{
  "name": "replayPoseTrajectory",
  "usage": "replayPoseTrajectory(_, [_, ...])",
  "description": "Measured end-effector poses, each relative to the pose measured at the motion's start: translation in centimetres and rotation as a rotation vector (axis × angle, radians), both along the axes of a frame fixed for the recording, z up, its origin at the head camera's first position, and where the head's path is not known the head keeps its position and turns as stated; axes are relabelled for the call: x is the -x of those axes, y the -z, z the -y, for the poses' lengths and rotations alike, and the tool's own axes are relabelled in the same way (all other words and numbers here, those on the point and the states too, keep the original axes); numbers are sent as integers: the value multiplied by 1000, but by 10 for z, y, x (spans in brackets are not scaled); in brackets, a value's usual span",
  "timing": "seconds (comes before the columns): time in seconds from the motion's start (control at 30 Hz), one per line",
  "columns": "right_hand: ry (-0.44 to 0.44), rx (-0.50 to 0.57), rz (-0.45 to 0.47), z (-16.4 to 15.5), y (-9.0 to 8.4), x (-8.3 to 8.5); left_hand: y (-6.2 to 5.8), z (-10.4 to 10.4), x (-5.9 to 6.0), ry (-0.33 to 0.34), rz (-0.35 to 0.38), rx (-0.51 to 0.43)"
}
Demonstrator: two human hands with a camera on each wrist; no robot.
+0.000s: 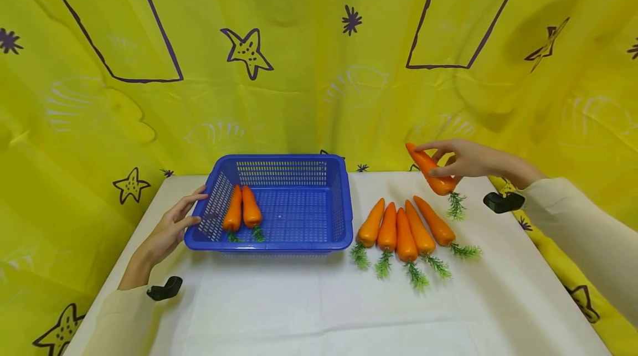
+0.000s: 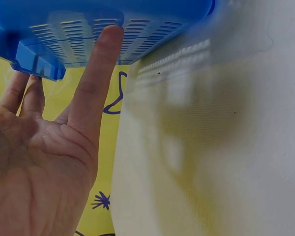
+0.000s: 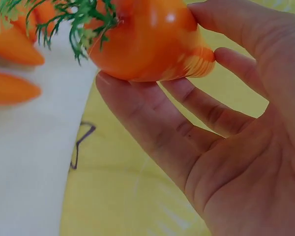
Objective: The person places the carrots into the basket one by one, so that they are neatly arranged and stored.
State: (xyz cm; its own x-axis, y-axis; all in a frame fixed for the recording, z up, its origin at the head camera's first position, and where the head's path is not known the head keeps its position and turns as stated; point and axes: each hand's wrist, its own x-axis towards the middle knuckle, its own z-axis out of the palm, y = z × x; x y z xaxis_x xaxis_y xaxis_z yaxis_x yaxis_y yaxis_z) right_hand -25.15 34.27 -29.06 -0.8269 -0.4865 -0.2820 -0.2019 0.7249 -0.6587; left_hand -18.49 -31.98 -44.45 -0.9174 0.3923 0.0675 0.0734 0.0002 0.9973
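The yellow curtain with purple stars (image 1: 319,40) is hanging behind the white-clothed desk (image 1: 319,306). The blue slotted plastic basket (image 1: 279,245), carrying 2 carrots (image 1: 242,209), is sitting left of centre, and the left hand (image 1: 171,228) is resting flat-fingered on its left wall. 5 carrots (image 1: 404,228) are lying in a row beside it. The right hand (image 1: 468,159) is pinching 1 orange plastic carrot (image 1: 431,170) in the air, well right of the basket, tip pointing up-left, green top down.

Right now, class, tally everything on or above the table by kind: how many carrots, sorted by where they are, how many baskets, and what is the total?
Carrots in the blue basket: 2
Carrots lying on the table: 5
Carrot held in the right hand: 1
Blue baskets: 1, touched by the left hand
Total: 9 things, 8 of them carrots
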Motion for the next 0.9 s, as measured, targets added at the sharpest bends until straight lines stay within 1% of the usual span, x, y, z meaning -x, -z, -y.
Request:
replayPoseTrajectory(0.17, [-28, -3, -14, 23, -4, 6, -1, -2, -1, -1, 7, -5])
replayPoseTrajectory(0.3, [-38, 22, -7, 41, -5, 12, -1, -2, -1, -1, 10, -6])
replayPoseTrajectory(0.6, [-88, 19, -48, 86, -6, 26, 0, -1, 0, 9, -11, -12])
replayPoseTrajectory(0.8, [-129, 72, -36, 119, -5, 35, 0, -1, 0, 2, -10, -2])
replayPoseTrajectory(0.9, [-135, 109, -28, 134, -3, 40, 0, -1, -1, 3, -15, -2])
